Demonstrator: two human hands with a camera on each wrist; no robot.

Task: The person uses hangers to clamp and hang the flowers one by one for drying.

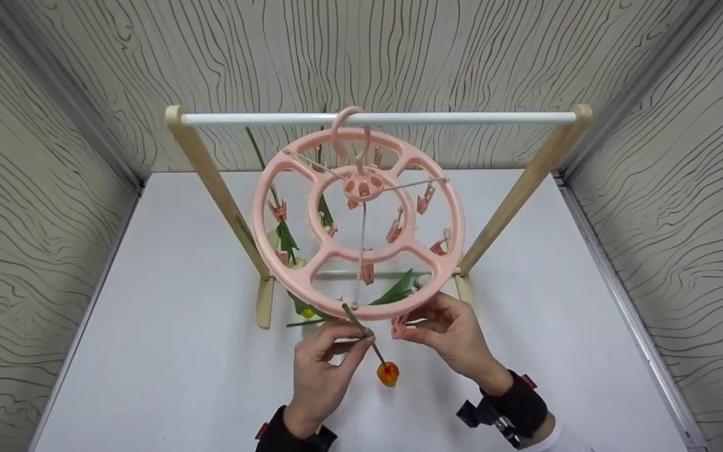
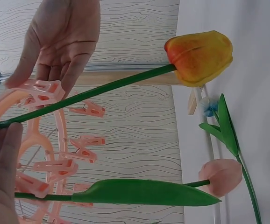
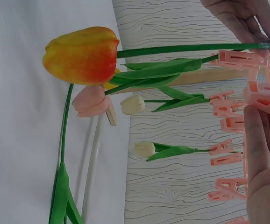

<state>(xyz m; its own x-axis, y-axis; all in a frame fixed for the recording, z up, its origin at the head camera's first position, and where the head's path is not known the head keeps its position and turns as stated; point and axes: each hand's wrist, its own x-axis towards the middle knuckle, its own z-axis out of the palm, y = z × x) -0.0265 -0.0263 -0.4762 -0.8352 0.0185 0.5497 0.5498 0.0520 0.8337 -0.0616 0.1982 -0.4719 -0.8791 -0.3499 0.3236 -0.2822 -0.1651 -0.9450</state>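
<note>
My left hand (image 1: pixel 327 364) pinches the green stem of an orange-yellow artificial tulip (image 1: pixel 388 375) between thumb and fingers. In the head view its blossom points down toward the front. My right hand (image 1: pixel 455 333) grips a pink clip (image 1: pixel 399 326) at the front edge of a round pink drying hanger (image 1: pixel 453 220). The left wrist view has the tulip stem crossing just beside that clip. A pink tulip (image 2: pixel 221 177) hangs blossom down from a neighbouring clip. White tulips (image 3: pixel 132 105) hang from clips farther along the ring.
The hanger hooks over a white rod (image 1: pixel 462 118) between wooden posts (image 1: pixel 521 188). Several other pink clips (image 1: pixel 425 199) dangle around the rings. A blue flower (image 2: pixel 209 106) with green leaves lies on the white table (image 1: pixel 167 351) beneath. Patterned panels (image 1: pixel 242 56) enclose the table.
</note>
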